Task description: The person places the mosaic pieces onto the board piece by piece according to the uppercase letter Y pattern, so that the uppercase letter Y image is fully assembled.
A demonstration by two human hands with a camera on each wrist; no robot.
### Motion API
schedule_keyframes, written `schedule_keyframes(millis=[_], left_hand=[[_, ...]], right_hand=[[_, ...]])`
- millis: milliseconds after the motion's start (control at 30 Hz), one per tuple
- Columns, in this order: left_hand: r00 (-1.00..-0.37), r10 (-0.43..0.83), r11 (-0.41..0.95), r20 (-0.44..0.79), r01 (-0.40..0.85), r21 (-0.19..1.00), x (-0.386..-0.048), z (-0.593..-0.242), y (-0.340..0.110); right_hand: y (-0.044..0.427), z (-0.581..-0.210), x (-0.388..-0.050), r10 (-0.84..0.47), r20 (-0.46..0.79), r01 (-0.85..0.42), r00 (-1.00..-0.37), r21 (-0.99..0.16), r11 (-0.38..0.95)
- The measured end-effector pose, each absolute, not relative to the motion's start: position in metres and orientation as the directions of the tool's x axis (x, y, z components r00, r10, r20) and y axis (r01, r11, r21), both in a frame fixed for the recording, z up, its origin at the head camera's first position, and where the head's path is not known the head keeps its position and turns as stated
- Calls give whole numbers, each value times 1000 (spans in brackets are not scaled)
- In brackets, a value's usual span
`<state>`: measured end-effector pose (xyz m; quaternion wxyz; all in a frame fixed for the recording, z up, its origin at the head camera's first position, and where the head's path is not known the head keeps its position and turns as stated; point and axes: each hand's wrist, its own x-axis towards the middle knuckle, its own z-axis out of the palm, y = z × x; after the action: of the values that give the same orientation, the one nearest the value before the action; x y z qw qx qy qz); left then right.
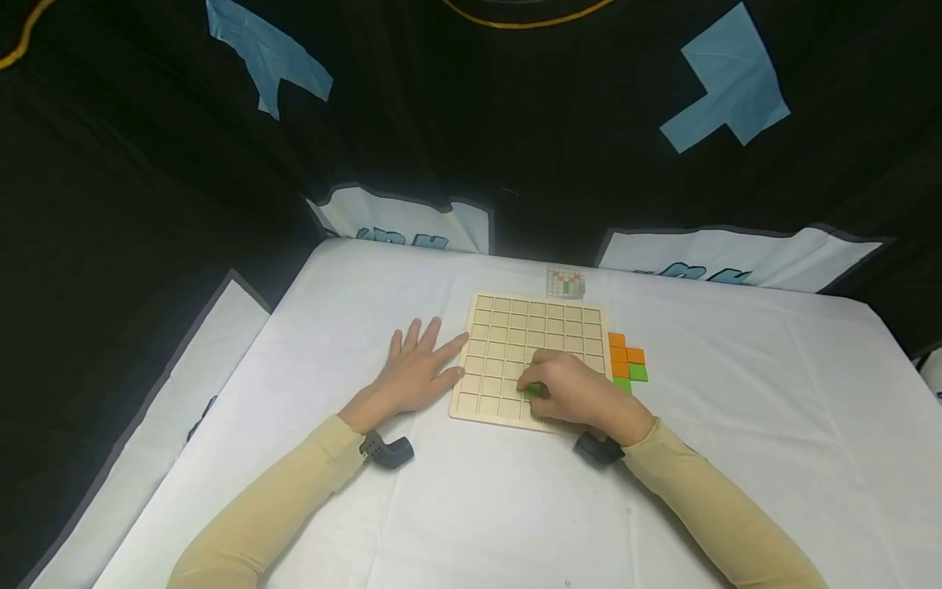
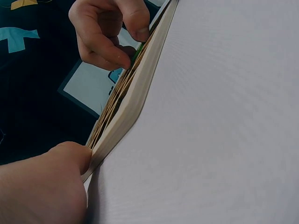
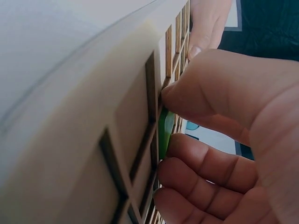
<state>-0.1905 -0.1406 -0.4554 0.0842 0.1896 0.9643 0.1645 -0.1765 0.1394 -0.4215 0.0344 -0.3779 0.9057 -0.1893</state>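
Right fingers round green tile, gridded board beneath; blue lettering illegible

The grid board looks like pale, matt wood, its edge smooth. The green tile at the board has a smooth face with a faint sheen; the orange tiles to the right look smooth too. The white tablecloth is matt, softly creased fabric. On the far side hangs a dull black cloth curtain. Near, the tan sleeves are matt cloth, the dark wristbands plastic-looking.
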Motion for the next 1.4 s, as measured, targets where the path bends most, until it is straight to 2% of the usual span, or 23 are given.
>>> schedule_keyframes(millis=[433, 767, 1200, 1400], left_hand=[[-915, 393, 872, -97, 337, 355, -191, -457, -142], [-917, 388, 874, -93, 335, 351, -190, -455, -141], [-915, 392, 872, -98, 336, 355, -191, -457, -141], [-915, 392, 870, -94, 336, 359, -190, -456, -141]], right_hand=[[139, -419, -177, -696, 72, -664, -714, -385, 641], [152, -414, -180, -668, 90, -637, -739, -415, 650], [200, -404, -182, -568, 155, -577, -809, -396, 714], [220, -402, -183, -504, 137, -514, -853, -394, 762]])
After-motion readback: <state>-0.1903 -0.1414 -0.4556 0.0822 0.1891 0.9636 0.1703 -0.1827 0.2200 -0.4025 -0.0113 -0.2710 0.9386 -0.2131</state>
